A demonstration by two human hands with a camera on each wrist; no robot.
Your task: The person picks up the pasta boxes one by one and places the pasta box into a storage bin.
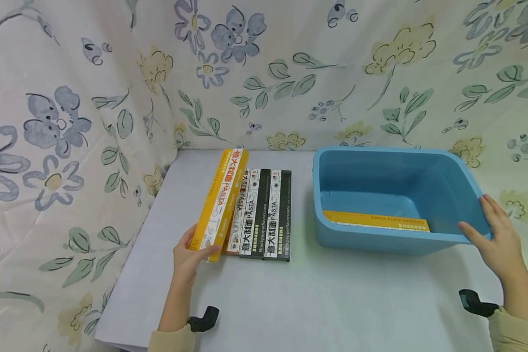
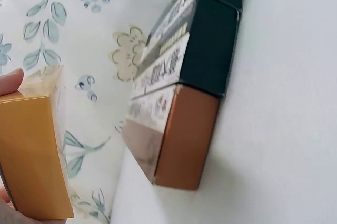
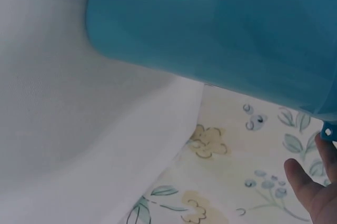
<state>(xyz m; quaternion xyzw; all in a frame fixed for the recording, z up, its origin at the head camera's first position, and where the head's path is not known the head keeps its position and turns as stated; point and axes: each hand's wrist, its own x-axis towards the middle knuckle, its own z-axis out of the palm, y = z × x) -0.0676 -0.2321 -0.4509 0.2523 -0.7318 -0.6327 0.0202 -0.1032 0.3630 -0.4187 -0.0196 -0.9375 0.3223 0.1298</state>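
Note:
In my left hand [image 1: 189, 256] is a yellow pasta box [image 1: 223, 200], gripped near its lower end. The box leans at a slant, raised over the left side of a row of boxes. That row has a brown-ended pasta box [image 2: 188, 139] and two black pasta boxes [image 1: 256, 215] lying side by side. My right hand [image 1: 503, 239] holds the right end of a blue plastic bin [image 1: 365, 239] at its rim, thumb over the near corner. Inside the bin, along its near wall, lies another yellow box [image 1: 378, 221] marked "Chicken curry sauce", partly hidden by the rim.
Everything stands on a white table [image 1: 334, 303]. Its left edge runs slantwise beside the left arm. A floral curtain [image 1: 272, 73] hangs behind the table and down the left side. A black wrist strap piece [image 1: 204, 320] juts from the left wrist.

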